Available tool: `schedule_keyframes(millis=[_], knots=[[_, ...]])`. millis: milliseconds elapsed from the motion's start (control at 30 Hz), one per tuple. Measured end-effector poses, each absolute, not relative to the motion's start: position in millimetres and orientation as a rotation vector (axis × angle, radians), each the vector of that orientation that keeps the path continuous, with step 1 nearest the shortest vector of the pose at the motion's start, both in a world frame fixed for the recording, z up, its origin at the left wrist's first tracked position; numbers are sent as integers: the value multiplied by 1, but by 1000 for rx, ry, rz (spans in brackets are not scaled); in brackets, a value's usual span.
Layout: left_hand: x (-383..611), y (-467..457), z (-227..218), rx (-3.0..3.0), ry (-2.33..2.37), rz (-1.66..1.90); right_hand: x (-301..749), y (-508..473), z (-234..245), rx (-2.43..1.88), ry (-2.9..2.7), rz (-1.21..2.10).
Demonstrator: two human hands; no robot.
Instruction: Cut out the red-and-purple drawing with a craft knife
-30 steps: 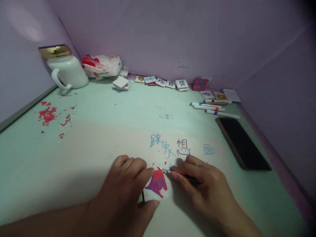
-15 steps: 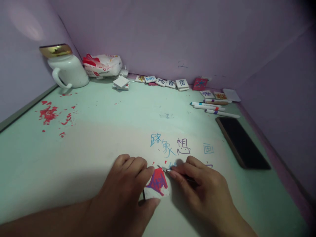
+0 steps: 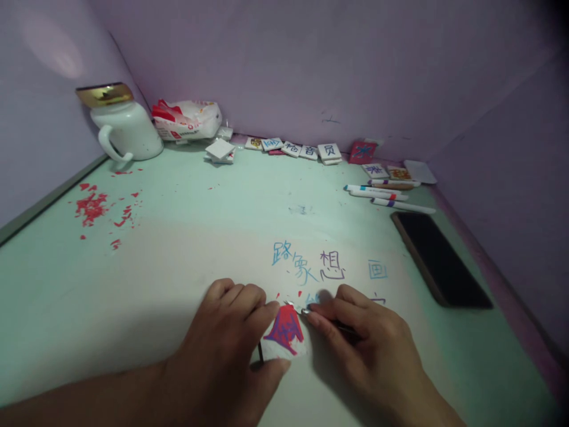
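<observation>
A small white square block [image 3: 284, 338] with a red and purple painted top lies on the pale green desk [image 3: 186, 237] near its front edge. My left hand [image 3: 226, 350] pins the block down, fingers on its far left corner and thumb under its near edge. My right hand [image 3: 368, 350] grips a thin carving knife [image 3: 306, 311] like a pen. The metal tip of the knife touches the block's far right corner. A few red chips lie just beyond the block.
Handwritten blue and purple characters [image 3: 311, 267] mark the desk beyond my hands. A black phone [image 3: 440, 258] lies at the right, marker pens [image 3: 386, 194] behind it. Small lettered tiles [image 3: 306, 149] line the purple back wall. A white mug [image 3: 127, 127], a snack bag [image 3: 186, 118], red shavings [image 3: 95, 207] sit left.
The knife tip has made small strokes at the block's far right corner. Both hands stay in place on the block and the knife.
</observation>
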State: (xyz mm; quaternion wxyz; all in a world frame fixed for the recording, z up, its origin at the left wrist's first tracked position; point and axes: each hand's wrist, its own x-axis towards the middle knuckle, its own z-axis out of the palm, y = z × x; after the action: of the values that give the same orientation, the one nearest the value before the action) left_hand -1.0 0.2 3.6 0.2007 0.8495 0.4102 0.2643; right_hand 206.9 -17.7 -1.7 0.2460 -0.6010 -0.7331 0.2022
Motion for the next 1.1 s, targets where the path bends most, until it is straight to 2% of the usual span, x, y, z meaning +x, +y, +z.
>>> schedule_keyframes(millis=[533, 1100], knots=[[-4, 1, 2, 2400, 1074, 706, 211, -11, -3, -1475, -2185, 199], [-3, 5, 4, 2466, 1046, 705, 225, 8, 9, -1329, -2349, 583]])
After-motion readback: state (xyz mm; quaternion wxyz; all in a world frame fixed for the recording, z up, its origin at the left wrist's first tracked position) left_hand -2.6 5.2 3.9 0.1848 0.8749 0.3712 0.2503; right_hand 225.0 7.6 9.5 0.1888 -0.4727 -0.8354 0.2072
